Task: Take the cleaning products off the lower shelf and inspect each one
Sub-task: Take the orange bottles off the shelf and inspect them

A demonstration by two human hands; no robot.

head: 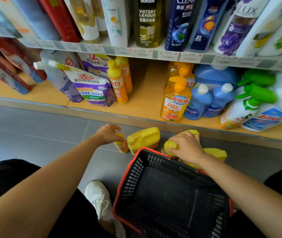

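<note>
The lower shelf (145, 93), a pale wooden board, runs across above both hands, with a bare gap directly beyond them. To the left of that gap stand purple refill pouches (92, 88) and two slim orange bottles (118, 83). To its right stand an orange pump bottle (175, 103), blue bottles (198, 103) and green-triggered spray bottles (250, 100).

The grey tiled floor (33, 121) lies under the hands, in front of the shelf edge. A black shopping basket (133, 177) with a red rim sits on it, just nearer the person than the hands.

Three yellow-topped jugs stand on the floor between basket and shelf. The middle jug (143, 137) stands between the two hands, touched by neither. The right hand (186, 146) lies over the gripped jug (170, 146), fingers curled across its top and thumb beside the cap. The far jug (216, 153) shows just beyond that wrist.

A white shoe (99, 198) rests on the floor left of the basket.

The left hand (108, 133) has its fingers curled round the yellow cap of a small orange bottle (120, 146), upright on the floor just beside the middle jug.
</note>
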